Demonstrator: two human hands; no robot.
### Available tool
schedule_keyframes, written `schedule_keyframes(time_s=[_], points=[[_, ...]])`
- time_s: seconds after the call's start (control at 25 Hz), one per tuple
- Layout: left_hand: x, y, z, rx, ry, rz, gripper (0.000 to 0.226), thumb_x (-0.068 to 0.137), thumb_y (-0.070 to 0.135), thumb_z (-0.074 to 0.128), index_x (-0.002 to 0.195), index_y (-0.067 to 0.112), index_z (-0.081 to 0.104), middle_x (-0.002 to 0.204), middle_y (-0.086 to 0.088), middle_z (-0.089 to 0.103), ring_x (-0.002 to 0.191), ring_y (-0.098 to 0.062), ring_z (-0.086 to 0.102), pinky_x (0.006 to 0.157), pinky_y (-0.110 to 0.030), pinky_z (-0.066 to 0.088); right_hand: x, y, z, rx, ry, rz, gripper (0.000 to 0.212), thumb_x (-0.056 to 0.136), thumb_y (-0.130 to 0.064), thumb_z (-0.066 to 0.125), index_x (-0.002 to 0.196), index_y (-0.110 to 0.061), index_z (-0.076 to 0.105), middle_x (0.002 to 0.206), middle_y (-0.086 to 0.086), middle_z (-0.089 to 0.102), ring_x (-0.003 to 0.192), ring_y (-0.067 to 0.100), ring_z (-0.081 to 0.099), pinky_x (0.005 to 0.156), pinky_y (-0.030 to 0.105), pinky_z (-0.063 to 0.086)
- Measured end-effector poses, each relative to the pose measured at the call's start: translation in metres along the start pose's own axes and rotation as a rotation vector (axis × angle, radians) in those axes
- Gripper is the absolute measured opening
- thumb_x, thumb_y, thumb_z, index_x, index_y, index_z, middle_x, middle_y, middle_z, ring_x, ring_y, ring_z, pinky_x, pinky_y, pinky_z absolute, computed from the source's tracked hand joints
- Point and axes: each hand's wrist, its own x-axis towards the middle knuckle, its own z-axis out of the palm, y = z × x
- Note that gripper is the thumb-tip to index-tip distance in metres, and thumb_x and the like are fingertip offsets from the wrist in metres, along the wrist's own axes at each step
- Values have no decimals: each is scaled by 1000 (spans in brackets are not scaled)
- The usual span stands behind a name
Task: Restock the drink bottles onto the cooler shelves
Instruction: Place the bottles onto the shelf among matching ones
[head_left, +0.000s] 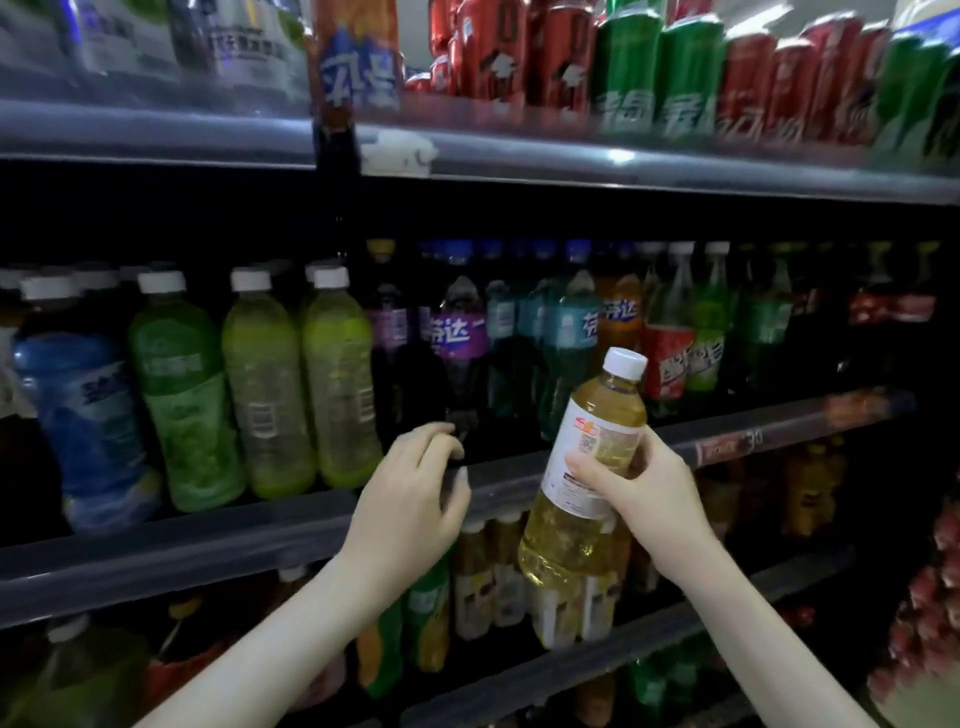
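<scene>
My right hand (644, 483) grips a clear bottle of yellow drink (587, 467) with a white cap and a white label, tilted a little to the right, in front of the middle shelf (208, 540). My left hand (415, 493) hovers at that shelf's front edge with its fingers loosely curled and nothing in them, close to a dark purple-labelled soda bottle (457, 364). Left of it stand green tea bottles (337, 384) with white caps and a blue bottle (83, 415).
The upper shelf (571, 161) carries red and green cans and an orange bottle. Teal, orange, red and green soda bottles fill the right of the middle shelf. The lower shelf (649, 644) holds yellow and green bottles. Red packets lie at the far right.
</scene>
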Motion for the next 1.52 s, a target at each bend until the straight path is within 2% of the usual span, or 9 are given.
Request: schedule_keyframes(time_s=[0.12,0.28,0.4,0.56,0.8,1.0,1.2,1.36,1.52], points=[[47,23,35,118,90,-191,47,84,17,67,126,8,51,133,-21,44,123,-38,44,97,-47,44,32,4,-47,-2,-23,-49,34,70,-27,82,99,-31,66,94,-15,73,89,3,68,77,28,54],[85,35,56,141,-6,-533,85,90,23,60,151,23,1,149,-25,18,120,-41,42,89,-40,47,65,7,-85,-4,-81,-69,35,70,-28,82,100,-32,66,93,-16,72,87,-1,67,75,23,52],[91,32,62,77,-93,-671,97,93,21,59,146,27,-22,131,-24,44,68,-19,55,49,-22,41,78,7,-85,8,-143,-71,31,71,-26,82,95,-34,65,89,-18,72,85,-3,67,72,20,52],[92,30,64,116,-108,-723,102,92,25,59,143,30,-30,100,-18,60,56,-16,52,45,-24,38,83,8,-70,50,-203,-72,30,72,-26,82,97,-32,66,89,-16,72,84,-3,67,72,18,51],[91,35,60,84,-132,-680,97,93,28,57,144,31,-25,117,-18,56,67,-19,57,60,-32,49,81,7,-48,84,-251,-82,30,72,-28,81,97,-34,65,89,-19,71,83,-6,66,68,15,49],[47,33,14,40,-88,-463,58,98,29,46,149,30,19,138,0,47,120,-14,48,87,-24,44,67,-9,-13,100,-351,-114,30,72,-25,80,94,-36,64,86,-23,70,81,-9,64,66,14,48],[-20,-10,-64,-269,-76,-426,38,92,11,55,128,24,53,116,13,62,109,3,56,93,-22,47,30,-37,81,120,-460,-146,28,71,-22,81,94,-30,67,86,-19,73,79,-4,67,62,13,50],[-55,-52,-137,-492,-289,-581,47,88,30,65,130,34,47,119,17,63,111,1,58,98,-31,48,-8,-78,173,133,-545,-166,28,70,-24,82,95,-28,70,87,-16,74,81,0,69,70,20,53],[-91,-109,-219,-392,-235,-623,62,79,32,74,132,37,42,117,19,62,107,5,58,94,-28,49,-52,-120,272,230,-599,-205,33,70,-27,82,100,-28,68,91,-16,73,85,-1,68,71,20,54]])
